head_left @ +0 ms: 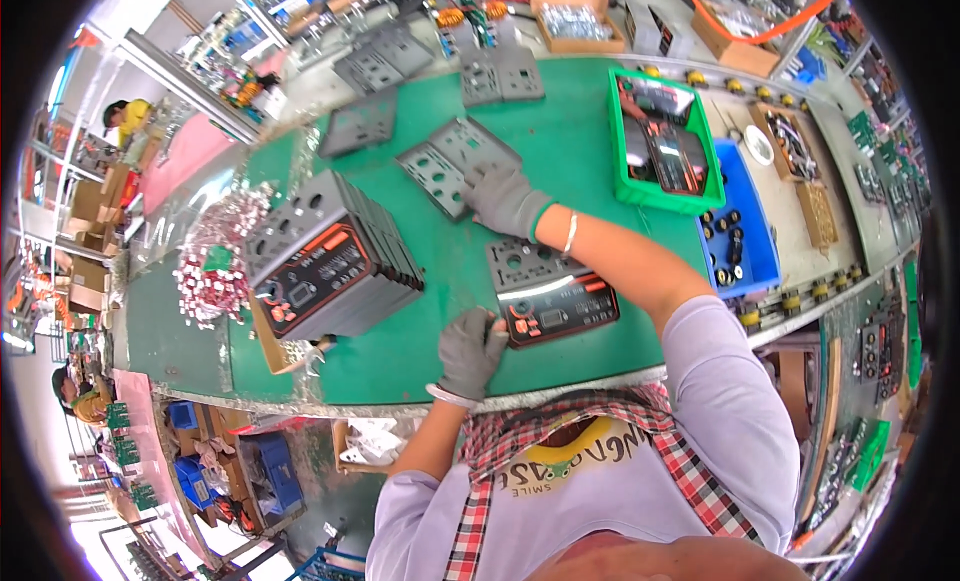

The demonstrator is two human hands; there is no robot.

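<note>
My right hand (505, 201), in a grey glove, grips the right part of a bent grey metal plate (436, 171) with round cut-outs. My left hand (470, 353), also gloved, has its fingers curled at the left edge of a black control panel (562, 313) with orange markings. A grey punched plate (530, 260) adjoins the panel's far side; they look like one piece. The undersides of both pieces are hidden. Left of my hands rises a tall stack of similar panels (330, 266) with grey plates.
More grey plates (500, 76) lie along the far edge of the green mat (580, 121). At the right stand a green tray (712, 193) of panels and a blue bin (768, 261) of black round parts. Small wrapped parts (215, 251) are heaped at the left.
</note>
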